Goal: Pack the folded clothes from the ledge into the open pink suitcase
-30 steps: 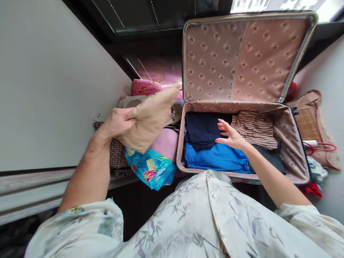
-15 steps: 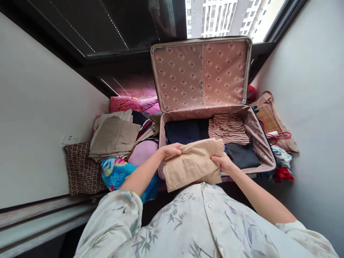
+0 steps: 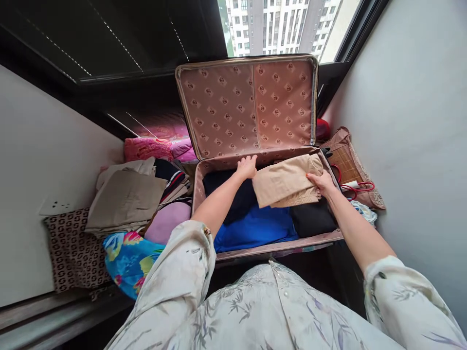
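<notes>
**Two hands on a folded beige garment inside an open suitcase**

Both of my hands reach into the suitcase point(image 3: 204, 167), which lies open in front of me with its patterned lid point(image 3: 248, 104) propped upright against the window. My left hand point(image 3: 247, 166) rests at the far inner wall of the suitcase, fingers curled down onto the left edge of the beige garment point(image 3: 286, 181); whether they pinch the cloth or only press it I cannot tell. My right hand point(image 3: 321, 182) is closed on the garment's right edge, thumb on top. The garment is folded flat and sits in the far right part of the suitcase, lying on the clothes beneath it.

Inside the suitcase, a navy garment point(image 3: 233, 197) occupies the far left, partly under my left forearm. A blue garment point(image 3: 255, 228) lies along the near wall, just beside and below the beige one. A black garment point(image 3: 312, 218) fills the near right corner, touching the blue one.

Left of the suitcase, a heap of folded clothes rests on a ledge: a tan piece point(image 3: 126, 199) on top, a lilac piece point(image 3: 168, 218) touching the suitcase wall, a floral blue piece point(image 3: 127, 260) nearest me, and a brown patterned cloth point(image 3: 71, 250) farthest from the suitcase. Right of the suitcase stands a woven bag point(image 3: 350, 165) with red handles.
</notes>
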A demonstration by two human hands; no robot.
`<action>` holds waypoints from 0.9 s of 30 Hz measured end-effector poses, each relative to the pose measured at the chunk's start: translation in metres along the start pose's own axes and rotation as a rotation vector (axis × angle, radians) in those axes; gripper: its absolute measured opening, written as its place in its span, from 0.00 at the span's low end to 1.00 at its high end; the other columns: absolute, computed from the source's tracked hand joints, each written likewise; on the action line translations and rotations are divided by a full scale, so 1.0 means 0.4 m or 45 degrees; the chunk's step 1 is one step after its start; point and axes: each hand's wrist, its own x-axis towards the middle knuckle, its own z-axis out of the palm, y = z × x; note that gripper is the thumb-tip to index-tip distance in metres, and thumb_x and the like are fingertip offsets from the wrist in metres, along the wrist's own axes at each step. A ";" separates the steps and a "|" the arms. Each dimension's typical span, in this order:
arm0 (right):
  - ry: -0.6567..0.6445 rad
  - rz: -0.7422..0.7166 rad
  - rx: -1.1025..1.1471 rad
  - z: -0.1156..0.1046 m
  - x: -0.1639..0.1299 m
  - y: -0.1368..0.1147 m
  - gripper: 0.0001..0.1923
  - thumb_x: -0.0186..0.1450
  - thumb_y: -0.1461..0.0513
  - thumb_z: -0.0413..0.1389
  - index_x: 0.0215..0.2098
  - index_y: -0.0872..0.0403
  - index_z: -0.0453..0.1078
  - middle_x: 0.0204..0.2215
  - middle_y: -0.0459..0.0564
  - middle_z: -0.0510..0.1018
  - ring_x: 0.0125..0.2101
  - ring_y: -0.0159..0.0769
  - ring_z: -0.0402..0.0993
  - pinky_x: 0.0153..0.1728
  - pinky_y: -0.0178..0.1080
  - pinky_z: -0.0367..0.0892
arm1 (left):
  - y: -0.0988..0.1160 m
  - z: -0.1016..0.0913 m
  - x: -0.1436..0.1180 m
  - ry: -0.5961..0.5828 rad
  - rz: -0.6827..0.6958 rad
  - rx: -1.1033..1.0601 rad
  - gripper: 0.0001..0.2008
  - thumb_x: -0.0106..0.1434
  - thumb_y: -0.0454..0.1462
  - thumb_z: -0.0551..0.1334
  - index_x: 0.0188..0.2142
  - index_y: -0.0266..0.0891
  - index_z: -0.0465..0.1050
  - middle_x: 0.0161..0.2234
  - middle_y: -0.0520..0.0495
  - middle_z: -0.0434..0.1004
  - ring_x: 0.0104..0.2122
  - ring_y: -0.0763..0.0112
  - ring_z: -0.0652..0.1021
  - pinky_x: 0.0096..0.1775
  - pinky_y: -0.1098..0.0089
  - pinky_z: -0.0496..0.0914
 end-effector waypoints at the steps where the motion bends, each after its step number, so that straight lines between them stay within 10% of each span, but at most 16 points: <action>1: 0.097 -0.039 -0.220 -0.008 0.031 0.012 0.44 0.49 0.58 0.70 0.62 0.59 0.67 0.55 0.65 0.78 0.53 0.54 0.76 0.52 0.49 0.73 | -0.002 0.029 -0.004 -0.020 -0.020 0.018 0.36 0.61 0.34 0.67 0.68 0.40 0.64 0.68 0.30 0.62 0.68 0.41 0.64 0.65 0.46 0.60; 5: 0.123 -0.252 -0.845 0.017 0.062 0.100 0.50 0.62 0.52 0.64 0.75 0.55 0.48 0.70 0.72 0.58 0.66 0.68 0.59 0.62 0.68 0.57 | -0.022 0.171 -0.070 -0.200 -0.069 0.298 0.37 0.65 0.37 0.66 0.71 0.43 0.59 0.75 0.31 0.47 0.72 0.30 0.51 0.64 0.33 0.55; 9: -0.097 -0.573 -0.963 0.126 0.035 0.174 0.45 0.64 0.48 0.63 0.75 0.46 0.53 0.76 0.66 0.42 0.71 0.76 0.40 0.60 0.80 0.45 | -0.013 0.288 -0.134 -0.292 0.007 0.374 0.38 0.65 0.41 0.68 0.72 0.45 0.58 0.76 0.32 0.38 0.73 0.27 0.42 0.65 0.29 0.48; 15: -0.403 -0.622 -1.109 0.304 0.027 0.236 0.46 0.61 0.41 0.64 0.72 0.44 0.60 0.77 0.64 0.37 0.72 0.79 0.30 0.57 0.85 0.37 | 0.018 0.330 -0.281 -0.317 0.153 0.167 0.29 0.65 0.40 0.67 0.65 0.44 0.69 0.74 0.30 0.48 0.72 0.30 0.52 0.63 0.29 0.55; 21: -0.396 -0.408 -1.169 0.382 0.040 0.247 0.47 0.64 0.35 0.56 0.73 0.49 0.60 0.76 0.72 0.36 0.71 0.85 0.26 0.56 0.85 0.32 | -0.103 0.164 -0.511 -0.119 0.173 -0.007 0.23 0.67 0.42 0.66 0.61 0.43 0.73 0.71 0.30 0.56 0.70 0.44 0.62 0.64 0.43 0.63; 27: -0.422 -0.289 -1.251 0.374 0.106 0.244 0.48 0.57 0.35 0.61 0.69 0.49 0.67 0.75 0.75 0.43 0.70 0.90 0.33 0.56 0.86 0.36 | -0.460 -0.196 -0.618 0.611 -0.458 0.064 0.18 0.70 0.38 0.59 0.57 0.40 0.74 0.63 0.35 0.68 0.65 0.56 0.69 0.67 0.55 0.63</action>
